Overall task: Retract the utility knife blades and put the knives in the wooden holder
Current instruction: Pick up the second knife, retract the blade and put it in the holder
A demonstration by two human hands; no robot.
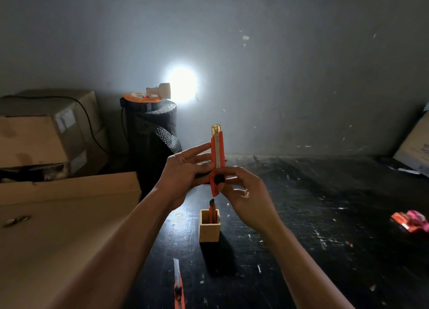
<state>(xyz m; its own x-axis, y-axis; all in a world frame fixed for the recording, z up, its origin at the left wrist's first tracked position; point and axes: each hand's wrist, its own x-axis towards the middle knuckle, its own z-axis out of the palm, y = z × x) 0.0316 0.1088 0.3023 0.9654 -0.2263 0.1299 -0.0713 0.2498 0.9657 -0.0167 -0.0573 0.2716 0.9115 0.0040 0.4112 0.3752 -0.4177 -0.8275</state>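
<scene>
So this looks roughly a third of the way through, going by what's visible. One orange knife (212, 212) is already standing in the wooden holder (209, 230), which sits on the black table (325, 215) directly below the grip. The knife in hand (217, 156) is held upright, with the left hand (185, 169) closed around its body from the side and the right hand (243, 192) pinching at the black slider knob (219, 179) near the lower end. No blade seems to stick out past the metal tip above the fingers, so I'd guess it's retracted or nearly there, though the lighting makes it hard to be sure. A third knife (178, 283) lies on the table further below the grip, toward the camera, blade clearly extended, so that one's still untouched.
</scene>
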